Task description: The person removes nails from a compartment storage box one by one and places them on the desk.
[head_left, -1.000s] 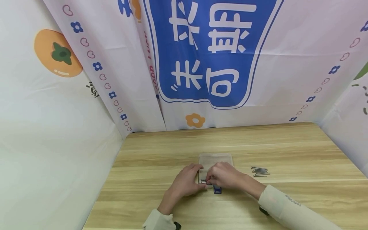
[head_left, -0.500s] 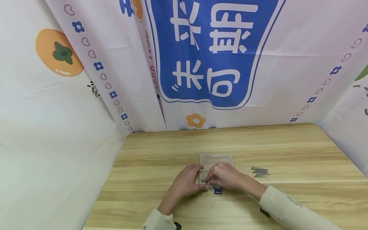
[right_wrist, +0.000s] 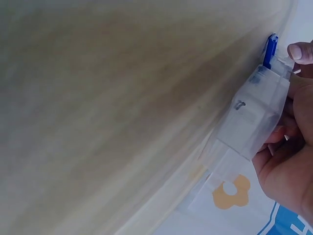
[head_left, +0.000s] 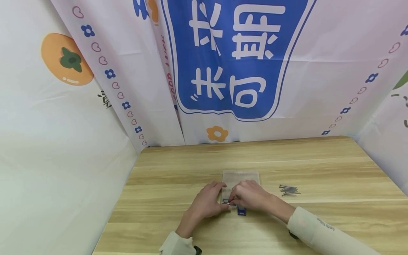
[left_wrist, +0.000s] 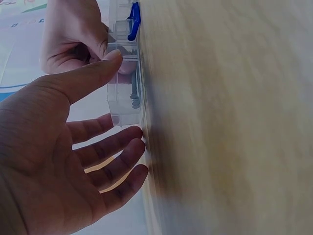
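A clear plastic box (head_left: 241, 176) with inner dividers lies on the table, a blue latch (head_left: 241, 211) at its near side. My left hand (head_left: 205, 201) holds the box's near left corner, its thumb on the near wall and its fingers along the left side. In the left wrist view, nails (left_wrist: 135, 98) show through the wall of the end compartment. My right hand (head_left: 250, 194) reaches down into that near left compartment, thumb and fingers pinched together at a nail (head_left: 226, 201). Its fingertips are partly hidden by the box and the hand itself.
Several loose nails (head_left: 289, 190) lie in a small pile to the right of the box. Behind the wooden table (head_left: 178, 159) hangs a white printed cloth (head_left: 322, 95), with more cloth at the left and right sides.
Both hands stay at the box in nearly the same place. The right fingertips shift only slightly over the nails in the compartment. The pile on the right is unchanged.
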A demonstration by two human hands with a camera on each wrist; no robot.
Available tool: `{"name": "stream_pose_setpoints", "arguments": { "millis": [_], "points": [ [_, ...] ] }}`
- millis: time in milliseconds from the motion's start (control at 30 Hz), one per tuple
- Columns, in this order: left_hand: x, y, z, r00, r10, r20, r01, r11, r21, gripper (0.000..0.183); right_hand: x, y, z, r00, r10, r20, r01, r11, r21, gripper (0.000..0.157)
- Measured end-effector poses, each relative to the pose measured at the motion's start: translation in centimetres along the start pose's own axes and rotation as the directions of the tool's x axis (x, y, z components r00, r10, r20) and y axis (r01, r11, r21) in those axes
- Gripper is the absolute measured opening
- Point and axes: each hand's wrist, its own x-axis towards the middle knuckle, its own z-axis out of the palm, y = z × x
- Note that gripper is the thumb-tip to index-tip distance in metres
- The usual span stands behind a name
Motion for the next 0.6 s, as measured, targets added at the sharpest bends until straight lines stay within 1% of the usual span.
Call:
{"name": "stream_pose_setpoints", "arguments": {
  "millis": [267,467,600],
  "points": [
    [-0.05,0.1,-0.11,1.0,0.003,0.004,-0.003,1.0,-0.011,0.072,-0.03,0.25,0.32,0.999,-0.044,-0.012,0.044,0.999,-0.024,0.007],
    [-0.04,0.0,-0.12,1.0,0.004,0.0,-0.004,1.0,-0.015,0.072,0.12,0.41,0.16,0.998,-0.055,0.033,0.055,0.998,-0.01,0.005],
    [0.0,-0.07,-0.13,1.0,-0.001,0.001,0.001,1.0,-0.011,0.072,0.22,1.0,0.06,0.995,-0.082,0.052,0.083,0.996,-0.013,0.004]
  ]
}}
